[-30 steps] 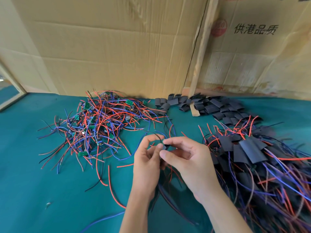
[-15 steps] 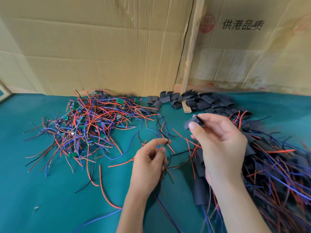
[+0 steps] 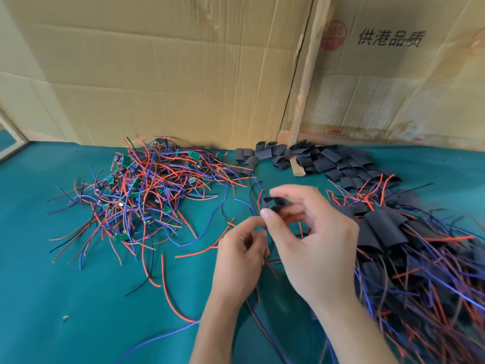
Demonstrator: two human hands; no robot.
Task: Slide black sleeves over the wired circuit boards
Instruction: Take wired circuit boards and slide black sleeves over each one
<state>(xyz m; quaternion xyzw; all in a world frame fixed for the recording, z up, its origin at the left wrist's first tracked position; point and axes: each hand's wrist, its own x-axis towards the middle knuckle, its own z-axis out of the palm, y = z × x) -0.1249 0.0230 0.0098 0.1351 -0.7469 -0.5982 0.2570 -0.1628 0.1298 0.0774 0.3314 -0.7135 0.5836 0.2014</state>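
The right hand [image 3: 312, 240] is up over the teal cloth-covered table [image 3: 52, 298], thumb and forefinger pinching a short black flattened tube sleeve [image 3: 271, 204] by its near end, the open mouth of it pointing away to the left of those fingertips. Just below and left of it, the left hand [image 3: 240, 261] has its fingers curled together around a bundle of thin red, blue and black wires [image 3: 265, 261] that trail down out of the fist toward the table edge; the fingertips are bunched close under the sleeve, nearly touching the right thumb, but the circuit board on those wires is hidden inside the grip, so I can't tell exactly how it sits. Out past the left hand's knuckles lies the tangled heap of bare green circuit boards with red and blue leads [image 3: 147, 190], none of them sleeved. Beyond the right hand's fingertips, against the wall, is the loose pile of empty black sleeves [image 3: 309, 161], with a pale wooden stick [image 3: 301, 122] leaning up through it. Off the back of the right hand, to the right, spreads the pile of finished boards in black sleeves with wires trailing [image 3: 409, 248]. Behind everything stand creased tan cardboard sheets [image 3: 170, 74], the right-hand one printed with dark characters.
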